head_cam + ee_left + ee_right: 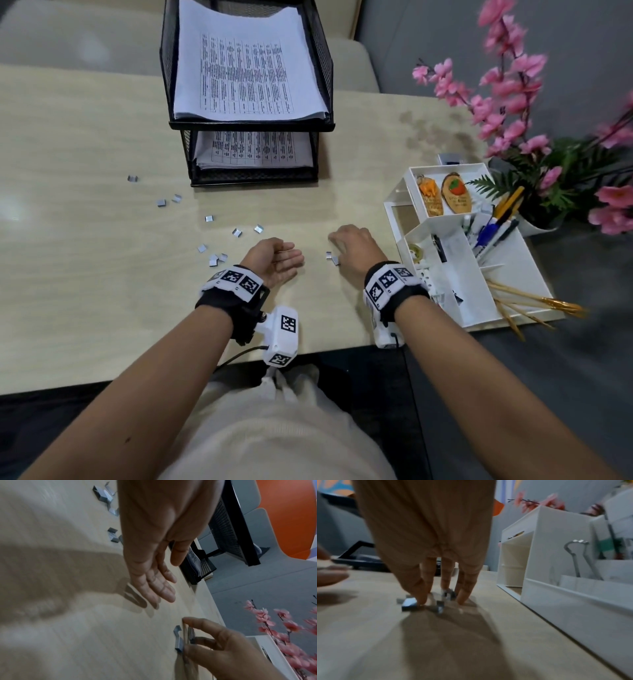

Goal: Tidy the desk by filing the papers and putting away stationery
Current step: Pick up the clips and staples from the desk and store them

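Several small silver staple strips (213,260) lie scattered over the pale wooden desk (85,137). My right hand (339,247) is palm down, its straight fingertips (422,599) touching the desk on a few staple pieces (410,603) beside the white organizer (513,274). In the left wrist view these pieces (179,643) lie between its thumb and fingers. My left hand (296,254) rests on its edge a short way to the left, palm turned toward the right hand, fingers straight, holding nothing. Printed papers (246,68) lie in both tiers of the black mesh tray (323,68).
The organizer holds pens (493,229), two wooden tags (454,193), tape and a binder clip (578,559). Pink artificial flowers (513,89) stand at the right edge. Thin yellow sticks (534,301) poke out of the organizer's near corner. More staples lie far left (161,202).
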Motion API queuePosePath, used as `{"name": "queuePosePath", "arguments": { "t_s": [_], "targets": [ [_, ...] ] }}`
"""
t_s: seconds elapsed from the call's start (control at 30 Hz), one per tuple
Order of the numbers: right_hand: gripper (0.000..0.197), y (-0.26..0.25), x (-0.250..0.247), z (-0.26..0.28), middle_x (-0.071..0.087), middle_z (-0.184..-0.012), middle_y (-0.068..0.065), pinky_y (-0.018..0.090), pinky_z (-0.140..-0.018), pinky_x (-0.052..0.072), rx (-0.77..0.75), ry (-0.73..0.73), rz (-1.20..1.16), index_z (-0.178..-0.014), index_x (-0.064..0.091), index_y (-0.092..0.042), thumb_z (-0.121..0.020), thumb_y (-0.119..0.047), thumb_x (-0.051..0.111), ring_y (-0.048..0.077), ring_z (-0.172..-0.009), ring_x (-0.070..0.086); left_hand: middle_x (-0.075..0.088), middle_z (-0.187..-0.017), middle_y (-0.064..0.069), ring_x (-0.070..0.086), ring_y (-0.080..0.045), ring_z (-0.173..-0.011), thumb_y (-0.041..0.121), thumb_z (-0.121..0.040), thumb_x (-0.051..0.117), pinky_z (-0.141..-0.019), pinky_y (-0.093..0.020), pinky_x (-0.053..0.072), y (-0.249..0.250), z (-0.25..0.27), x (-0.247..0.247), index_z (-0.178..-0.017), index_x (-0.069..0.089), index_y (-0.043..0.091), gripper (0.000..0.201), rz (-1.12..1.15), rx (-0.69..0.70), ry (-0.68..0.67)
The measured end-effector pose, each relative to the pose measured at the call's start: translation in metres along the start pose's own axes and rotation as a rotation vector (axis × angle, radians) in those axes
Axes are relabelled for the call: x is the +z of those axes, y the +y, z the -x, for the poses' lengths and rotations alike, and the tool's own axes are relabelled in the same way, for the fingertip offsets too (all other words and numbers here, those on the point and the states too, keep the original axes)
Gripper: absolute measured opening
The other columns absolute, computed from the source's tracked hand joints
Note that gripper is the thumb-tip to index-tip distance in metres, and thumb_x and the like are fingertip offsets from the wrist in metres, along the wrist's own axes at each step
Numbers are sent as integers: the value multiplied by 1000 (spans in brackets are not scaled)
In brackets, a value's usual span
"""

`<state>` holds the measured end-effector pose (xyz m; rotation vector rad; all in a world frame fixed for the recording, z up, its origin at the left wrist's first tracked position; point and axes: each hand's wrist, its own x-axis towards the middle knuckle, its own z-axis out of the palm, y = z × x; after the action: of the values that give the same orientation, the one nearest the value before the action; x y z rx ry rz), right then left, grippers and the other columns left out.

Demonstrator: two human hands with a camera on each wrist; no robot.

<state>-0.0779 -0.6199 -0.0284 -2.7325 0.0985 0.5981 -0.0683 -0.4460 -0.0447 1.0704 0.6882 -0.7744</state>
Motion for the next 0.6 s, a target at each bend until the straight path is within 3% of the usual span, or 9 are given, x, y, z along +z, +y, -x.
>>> {"name": "queuePosePath", "arguments": {
  "t_s": [0.13, 0.2, 0.33, 0.43, 0.53, 0.6],
  "targets": [
    [27, 8, 19, 3, 54, -104, 18, 40, -79, 47, 49, 168, -55, -89, 62, 3, -76, 15, 42, 35, -96, 52, 68, -52, 2, 67, -16, -66, 19, -95, 32, -70, -27, 46, 0, -3, -6, -80, 51, 12, 25, 19, -11, 11],
    [23, 12, 20, 2, 55, -101, 19, 39, -77, 48, 98, 212, -146, -83, 62, 5, -75, 15, 43, 35, -91, 54, 68, -51, 2, 64, -18, -74, 19, -95, 32, -69, -27, 45, 0, -3, -6, -80, 50, 12, 25, 31, -9, 9],
    [18, -7, 6, 12, 58, -96, 14, 38, -73, 55, 85, 283, -490, -81, 66, 1, -77, 12, 52, 22, -80, 56, 69, -57, -2, 61, -20, -77, 21, -97, 30, -70, -29, 45, -2, -3, -1, -80, 51, 10, 30, 36, -20, -14],
    [18, -37, -5, 28, 60, -93, 7, 20, -54, 49, -34, 167, -685, -88, 69, -6, -79, 7, 60, 11, -62, 51, 67, -56, -7, 65, -20, -65, 26, -99, 27, -68, -31, 50, -6, -3, 5, -79, 54, 6, 39, 57, -55, -54],
    [16, -45, -12, 25, 66, -101, 8, 8, -49, 45, -90, 176, -658, -96, 71, -9, -81, -5, 67, 9, -58, 52, 58, -66, -11, 61, -16, -39, 28, -100, 27, -46, -20, 52, -7, 0, 9, -76, 53, 4, 43, 97, -110, -65],
    [18, -36, -13, 17, 67, -105, 11, 16, -62, 54, -49, 225, -584, -100, 71, -8, -83, -8, 65, 12, -66, 56, 52, -57, -6, 49, -10, -28, 26, -99, 29, -32, -11, 40, -6, 1, 6, -69, 48, 8, 39, 106, -143, -59]
  ]
}}
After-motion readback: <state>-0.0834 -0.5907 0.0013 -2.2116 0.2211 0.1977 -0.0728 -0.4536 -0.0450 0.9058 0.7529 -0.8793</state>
